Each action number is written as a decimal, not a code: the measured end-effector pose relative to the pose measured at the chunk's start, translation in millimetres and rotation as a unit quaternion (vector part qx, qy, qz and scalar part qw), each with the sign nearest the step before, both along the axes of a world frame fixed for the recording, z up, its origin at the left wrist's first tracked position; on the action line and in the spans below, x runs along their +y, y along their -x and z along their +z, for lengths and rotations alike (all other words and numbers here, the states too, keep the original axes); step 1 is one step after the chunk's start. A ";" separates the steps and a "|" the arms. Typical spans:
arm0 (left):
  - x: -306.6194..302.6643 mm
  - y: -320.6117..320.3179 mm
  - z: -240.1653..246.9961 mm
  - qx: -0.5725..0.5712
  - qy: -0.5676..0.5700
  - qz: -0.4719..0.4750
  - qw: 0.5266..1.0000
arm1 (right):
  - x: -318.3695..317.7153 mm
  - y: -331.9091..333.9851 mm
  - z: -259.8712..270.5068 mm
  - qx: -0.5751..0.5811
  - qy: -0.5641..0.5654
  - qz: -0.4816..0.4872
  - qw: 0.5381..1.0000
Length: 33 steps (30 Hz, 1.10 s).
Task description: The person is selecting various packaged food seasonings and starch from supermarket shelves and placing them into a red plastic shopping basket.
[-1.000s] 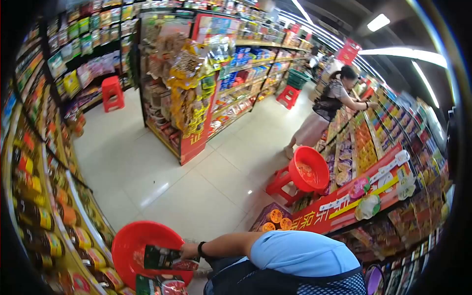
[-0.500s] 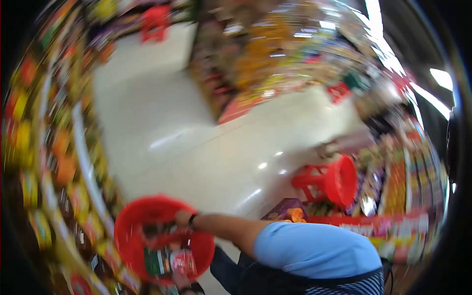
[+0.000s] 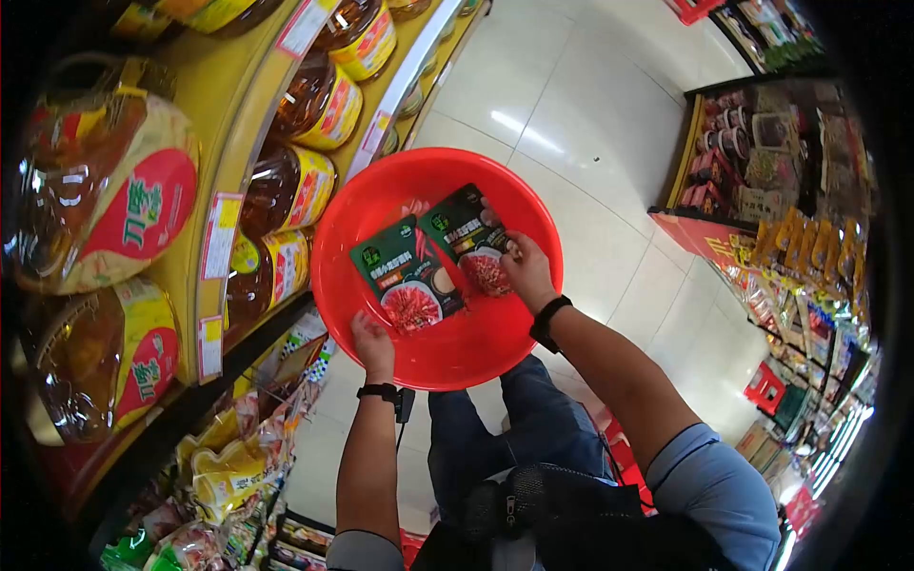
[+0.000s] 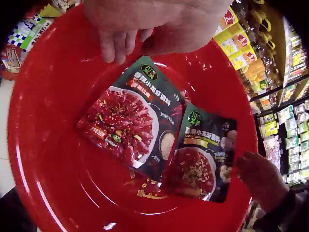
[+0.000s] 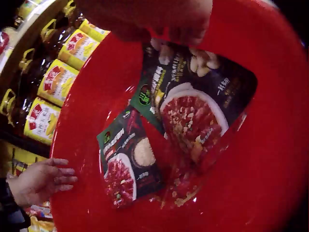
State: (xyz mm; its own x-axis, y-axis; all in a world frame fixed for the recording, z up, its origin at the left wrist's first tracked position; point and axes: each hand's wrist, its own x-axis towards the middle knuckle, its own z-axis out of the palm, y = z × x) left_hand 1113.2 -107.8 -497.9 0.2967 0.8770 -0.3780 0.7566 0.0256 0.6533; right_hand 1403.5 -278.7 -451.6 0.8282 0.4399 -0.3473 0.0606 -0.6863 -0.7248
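Observation:
A round red plastic basin (image 3: 438, 357) stands in front of the person's legs in the head view. Inside it two dark green seasoning packets lie side by side, a left packet (image 3: 400, 262) and a right packet (image 3: 465, 233), both printed with a plate of red crayfish. The left hand (image 3: 374, 347) is at the near left rim, its fingers extended over the edge and holding nothing. At the opposite rim the right hand (image 3: 530, 269) has loosely bent fingers right beside the right packet's edge. Between them and the packet (image 4: 203, 154), the left wrist view shows a narrow gap.
Shelves with large oil bottles (image 3: 314, 186) rise close on the left, by the basin's rim. Bagged goods (image 3: 233, 466) fill the lower shelf. Across the tiled floor (image 3: 609, 124), a shelf unit (image 3: 762, 181) with hanging packets stands at the right.
The head view has swung down and left onto the basin. The right hand, earlier holding a packet over the basin, is now at its right rim; both packets lie face up inside.

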 end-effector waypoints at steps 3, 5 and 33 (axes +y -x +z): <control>-6.0 25.7 -1.8 -0.064 0.062 0.003 0.996 | -8.6 17.6 9.9 -0.036 -0.092 -0.004 0.995; -19.3 22.9 24.0 -0.081 0.100 0.020 0.991 | -30.9 23.8 9.3 0.050 -0.076 0.024 0.996; 8.4 -25.6 -47.1 -0.079 0.260 0.124 0.954 | 40.9 -18.8 -61.0 -0.128 0.048 0.042 0.990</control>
State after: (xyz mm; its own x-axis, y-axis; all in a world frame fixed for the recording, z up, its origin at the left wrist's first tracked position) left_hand 1138.8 -99.4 -545.0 0.1946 0.6333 -0.7491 0.5778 0.5431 0.6093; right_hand 1422.4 -237.8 -512.6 0.8564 0.4861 -0.1742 0.2934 -0.7356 -0.6105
